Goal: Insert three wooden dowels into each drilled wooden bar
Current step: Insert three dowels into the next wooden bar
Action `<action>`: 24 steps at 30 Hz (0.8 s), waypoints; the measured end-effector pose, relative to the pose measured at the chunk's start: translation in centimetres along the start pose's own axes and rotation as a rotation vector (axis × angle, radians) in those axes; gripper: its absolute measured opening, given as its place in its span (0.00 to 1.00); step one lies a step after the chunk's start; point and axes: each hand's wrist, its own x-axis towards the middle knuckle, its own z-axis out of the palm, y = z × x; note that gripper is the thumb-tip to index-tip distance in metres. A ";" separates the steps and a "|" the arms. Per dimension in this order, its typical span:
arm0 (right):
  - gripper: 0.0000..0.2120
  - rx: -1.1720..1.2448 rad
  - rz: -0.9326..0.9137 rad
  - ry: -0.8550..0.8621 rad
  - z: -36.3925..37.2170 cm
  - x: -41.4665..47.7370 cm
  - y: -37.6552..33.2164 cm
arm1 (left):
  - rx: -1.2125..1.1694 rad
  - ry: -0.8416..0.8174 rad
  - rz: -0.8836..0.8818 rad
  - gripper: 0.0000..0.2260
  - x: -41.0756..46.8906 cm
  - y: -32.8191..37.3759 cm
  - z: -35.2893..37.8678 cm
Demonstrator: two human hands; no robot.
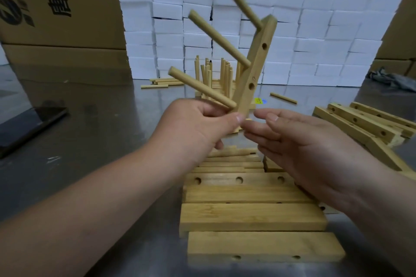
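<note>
Above the steel worktop (101, 141), the left hand (198, 123) has its grip pinched on the low end of a three-dowel bar (256, 63). The right hand (299, 141) is near it, grip released. White foam blocks (315, 29) stand far, cartons (56, 7) left.

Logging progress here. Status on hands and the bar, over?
Left hand grips bar at lower end, held up, tilted. Three dowels seated in it. Right hand open, just beside. Nothing blocking.
</note>
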 end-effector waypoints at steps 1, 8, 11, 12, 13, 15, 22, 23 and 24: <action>0.15 0.008 0.003 0.043 -0.3 0.2 0.1 | 0.007 0.044 -0.002 0.05 0.5 -0.2 -0.4; 0.08 0.003 0.012 0.093 -0.9 0.5 0.1 | 0.201 0.354 -0.124 0.10 4.6 -4.2 -3.9; 0.08 -0.011 0.006 0.086 -1.0 0.7 0.1 | 0.365 0.391 -0.209 0.13 5.8 -6.3 -5.0; 0.08 -0.013 0.003 0.083 -1.0 0.7 0.2 | 0.426 0.382 -0.240 0.13 6.0 -6.8 -5.2; 0.08 -0.016 -0.001 0.081 -1.0 0.7 0.2 | 0.481 0.367 -0.270 0.12 6.2 -7.3 -5.3; 0.07 -0.023 -0.011 0.081 -1.1 0.8 0.3 | 0.557 0.320 -0.324 0.13 6.5 -8.0 -5.4; 0.07 -0.034 -0.027 0.063 -1.3 0.9 0.3 | 0.764 0.171 -0.358 0.18 6.8 -9.2 -4.5; 0.08 -0.036 -0.027 0.057 -1.3 0.9 0.3 | 0.790 0.174 -0.354 0.18 6.9 -9.3 -4.3; 0.08 -0.037 -0.025 0.051 -1.3 0.9 0.3 | 0.816 0.173 -0.346 0.17 7.1 -9.3 -4.2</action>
